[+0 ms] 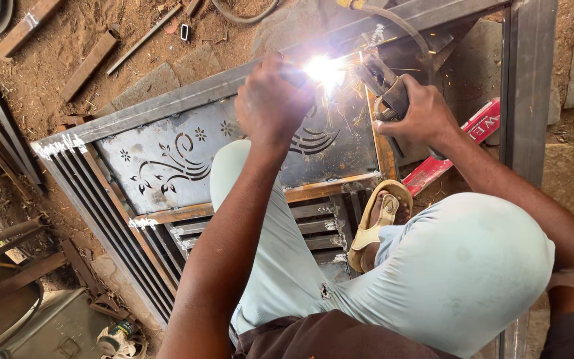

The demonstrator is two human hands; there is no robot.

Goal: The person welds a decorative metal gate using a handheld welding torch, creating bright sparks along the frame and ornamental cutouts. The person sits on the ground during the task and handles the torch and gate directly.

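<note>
**Arc lit on gate frame**

Welding arc (pixel 321 68) burns on top bar of steel gate frame (pixel 167 103), which lies flat on dirt. R hand (pixel 420 113) clamped on electrode holder (pixel 383 83), tip at the arc. L hand (pixel 270 100) fisted just beside the glare; what it grips, can't tell. Cut-out floral sheet panel (pixel 167 159) below the bar. Sandalled foot (pixel 380 219) rests on frame; red electrode box (pixel 479 126) nr R wrist.
</note>
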